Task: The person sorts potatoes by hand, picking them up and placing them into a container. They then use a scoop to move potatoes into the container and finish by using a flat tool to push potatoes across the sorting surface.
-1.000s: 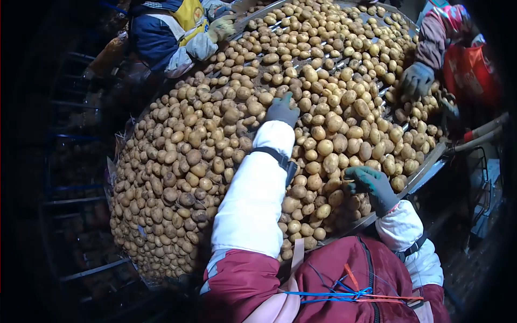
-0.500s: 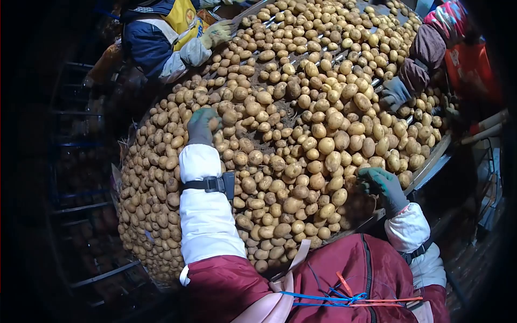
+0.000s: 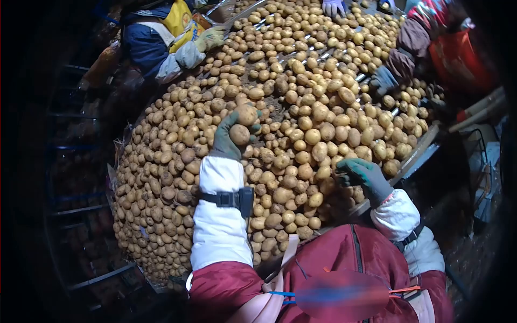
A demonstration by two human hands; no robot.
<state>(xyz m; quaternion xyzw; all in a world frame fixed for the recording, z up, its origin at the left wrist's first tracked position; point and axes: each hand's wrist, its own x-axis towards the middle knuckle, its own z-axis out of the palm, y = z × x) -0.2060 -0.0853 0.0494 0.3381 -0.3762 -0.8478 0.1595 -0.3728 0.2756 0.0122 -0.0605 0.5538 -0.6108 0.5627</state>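
A wide heap of potatoes (image 3: 161,177) spreads under both hands. My left hand (image 3: 225,139), in a grey-green glove, is over the left-middle of the heap. Its fingers are wrapped around two potatoes (image 3: 247,114), one near the fingertips and the other in the palm. My right hand (image 3: 365,176), gloved alike, hovers at the near right edge of the heap. Its fingers are loosely curved and point left, with no potato visible in them; the underside of that hand is hidden.
A co-worker's gloved hand (image 3: 210,39) rests at the far left edge, another's grey glove (image 3: 383,81) at the right. A pale glove (image 3: 334,7) shows at the top. A red container (image 3: 460,59) stands at the right, beyond the table's rim (image 3: 417,153).
My left hand has moved right and now holds potatoes in view. My right hand has shifted slightly left and up. A pale glove has appeared at the top; the whole view has shifted a little.
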